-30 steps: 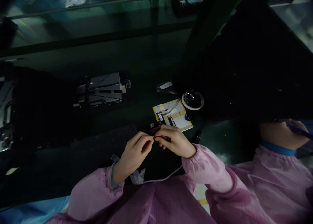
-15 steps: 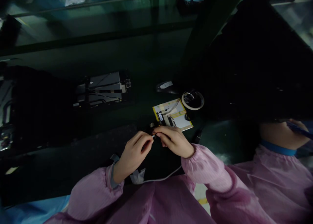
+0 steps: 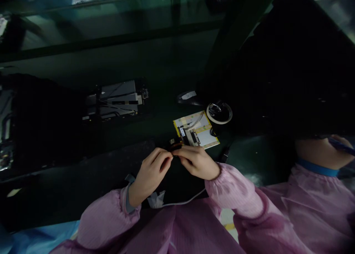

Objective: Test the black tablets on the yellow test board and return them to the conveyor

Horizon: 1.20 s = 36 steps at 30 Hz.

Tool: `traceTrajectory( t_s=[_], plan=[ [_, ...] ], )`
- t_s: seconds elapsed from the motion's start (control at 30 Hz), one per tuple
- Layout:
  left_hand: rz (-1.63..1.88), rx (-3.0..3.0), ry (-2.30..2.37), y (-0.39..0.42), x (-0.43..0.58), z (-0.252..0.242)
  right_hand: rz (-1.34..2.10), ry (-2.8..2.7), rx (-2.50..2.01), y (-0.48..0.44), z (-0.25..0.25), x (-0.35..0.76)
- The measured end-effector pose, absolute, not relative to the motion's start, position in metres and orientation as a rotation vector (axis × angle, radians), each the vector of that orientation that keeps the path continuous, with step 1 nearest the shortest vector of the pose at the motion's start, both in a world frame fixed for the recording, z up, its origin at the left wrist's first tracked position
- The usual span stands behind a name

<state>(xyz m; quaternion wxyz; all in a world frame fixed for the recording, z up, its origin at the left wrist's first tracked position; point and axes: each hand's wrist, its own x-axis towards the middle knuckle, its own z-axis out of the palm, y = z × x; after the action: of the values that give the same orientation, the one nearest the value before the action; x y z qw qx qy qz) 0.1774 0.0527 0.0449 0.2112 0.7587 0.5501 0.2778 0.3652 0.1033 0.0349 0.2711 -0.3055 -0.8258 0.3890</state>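
Note:
My left hand (image 3: 152, 174) is closed, its thumb and forefinger pinched together. Its fingertips meet those of my right hand (image 3: 196, 160), which is also closed in a pinch. Whatever sits between the fingertips is too small and dark to name. Just beyond my right fingers lies a flat battery pack (image 3: 203, 130), pale with yellow edges and strips of tape. A dark flex strip (image 3: 176, 146) with a small metallic part runs from its near left corner toward my fingers.
A roll of tape (image 3: 220, 112) lies beyond the pack, near a dark mouse-shaped object (image 3: 189, 97) with a pale label. An opened electronic device (image 3: 118, 100) lies at left. A white cable (image 3: 184, 203) runs along the front. A co-worker's arm (image 3: 313, 172) is at right.
My right fingertips have shifted slightly and press closer to my left ones. The small white bit that showed between them is now mostly hidden. The pack lies where it was.

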Motion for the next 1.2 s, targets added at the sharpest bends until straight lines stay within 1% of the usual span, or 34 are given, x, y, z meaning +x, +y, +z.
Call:
traceTrajectory(
  t_s=[0.53, 0.97, 1.2],
  plan=[
    [0.784, 2.119, 1.525, 0.0530, 0.1777, 0.0460, 0.815, -2.363, -0.889, 0.1014, 0.0332, 0.3655],
    [0.786, 2.105, 1.522, 0.0537, 0.1778, 0.0484, 0.694, -2.461, -0.855, 0.1021, 0.0337, 0.3658],
    [0.783, 2.134, 1.533, 0.0538, 0.1779, 0.0460, 0.696, -2.475, -0.844, 0.1021, 0.0327, 0.3663]
  ],
)
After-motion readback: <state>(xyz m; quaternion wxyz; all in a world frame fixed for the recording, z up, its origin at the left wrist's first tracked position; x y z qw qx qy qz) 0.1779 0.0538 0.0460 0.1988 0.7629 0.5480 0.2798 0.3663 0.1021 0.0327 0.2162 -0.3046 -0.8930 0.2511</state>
